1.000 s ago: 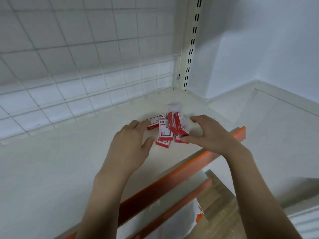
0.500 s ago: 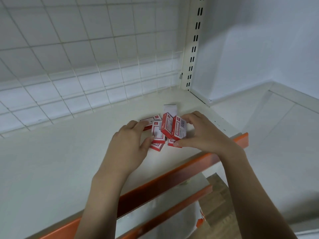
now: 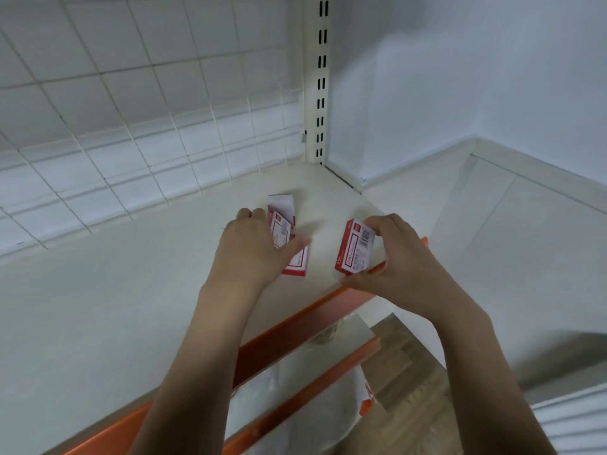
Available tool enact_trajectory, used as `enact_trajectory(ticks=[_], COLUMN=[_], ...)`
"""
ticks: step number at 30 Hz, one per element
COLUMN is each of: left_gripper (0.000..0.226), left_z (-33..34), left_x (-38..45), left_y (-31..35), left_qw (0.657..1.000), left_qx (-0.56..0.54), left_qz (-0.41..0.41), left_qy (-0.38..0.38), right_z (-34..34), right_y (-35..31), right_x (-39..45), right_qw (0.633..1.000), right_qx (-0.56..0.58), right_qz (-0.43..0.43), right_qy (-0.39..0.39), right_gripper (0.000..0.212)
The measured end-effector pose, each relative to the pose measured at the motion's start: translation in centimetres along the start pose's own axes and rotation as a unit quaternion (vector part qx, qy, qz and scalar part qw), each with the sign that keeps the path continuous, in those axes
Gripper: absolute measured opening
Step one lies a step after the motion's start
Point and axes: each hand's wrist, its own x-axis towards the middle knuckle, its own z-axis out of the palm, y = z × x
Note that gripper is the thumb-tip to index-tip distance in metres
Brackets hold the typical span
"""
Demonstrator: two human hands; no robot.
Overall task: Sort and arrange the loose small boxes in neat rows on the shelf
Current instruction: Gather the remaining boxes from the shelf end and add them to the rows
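Half a second ago both hands worked over one tight cluster of boxes; now the right hand point(image 3: 391, 257) has drawn a single red-and-white box point(image 3: 354, 247) away to the right, so it sits well apart from the rest, near the shelf's front right corner. The right hand pinches that box between thumb below and curled fingers above. The box stands on edge, tilted, its long axis running from the orange front lip point(image 3: 295, 330) up toward the back — the barcode face turned to the right.

The left hand point(image 3: 253, 251) covers the remaining pile of boxes point(image 3: 295, 261), fingers curled over the far side and thumb stretched across the top one; it grips them. The lowest visible box lies flat, its long axis also running front to back. A white box point(image 3: 281, 205) lies just behind the pile, toward the wire grid back point(image 3: 131, 126). All rest on the pale shelf point(image 3: 98, 307).
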Motion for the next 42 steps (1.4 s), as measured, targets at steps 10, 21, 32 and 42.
enact_trajectory(ticks=[10,21,32,42], left_gripper=[0.043,0.009,0.059,0.056], left_z=[0.5,-4.1,-7.7,-13.8], left_x=[0.2,-4.2,-12.7,-20.0], left_y=[0.8,-3.0,-14.6,-26.3], left_qw=[0.999,0.972,0.949,0.959], left_qx=[0.002,-0.178,-0.239,-0.185], left_qz=[-0.049,-0.017,-0.06,-0.033], left_qy=[0.007,0.153,0.198,0.213], right_z=[0.8,2.7,8.6,15.6], right_y=[-0.1,-3.4,-14.3,-26.8], right_x=[0.0,1.6,0.7,-3.1], right_qw=[1.0,0.997,0.985,0.974], right_qx=[0.011,0.063,0.104,0.137], right_qz=[0.009,-0.032,-0.137,-0.182], right_qy=[-0.014,0.001,-0.005,0.011], right_gripper=[0.067,0.076,0.079,0.062])
